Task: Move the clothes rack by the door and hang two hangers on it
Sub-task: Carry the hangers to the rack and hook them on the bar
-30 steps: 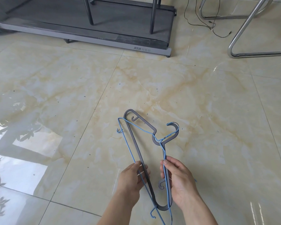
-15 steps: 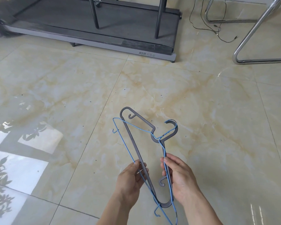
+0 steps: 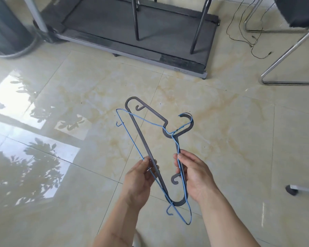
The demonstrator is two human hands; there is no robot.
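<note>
You gripped both hangers mid-frame: left hand (image 3: 139, 182) on the grey hanger (image 3: 146, 145), right hand (image 3: 194, 179) on the blue wire hanger (image 3: 130, 139). Hanging step pending; rack not in view, so find it 1st.

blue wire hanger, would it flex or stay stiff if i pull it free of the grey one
The thin blue wire hanger looks likely to flex, since its rod is far slimmer than the flat grey plastic hanger. It is probably light. Its hook overlaps the grey hook, so it may snag when the left hand and right hand separate them.
</note>
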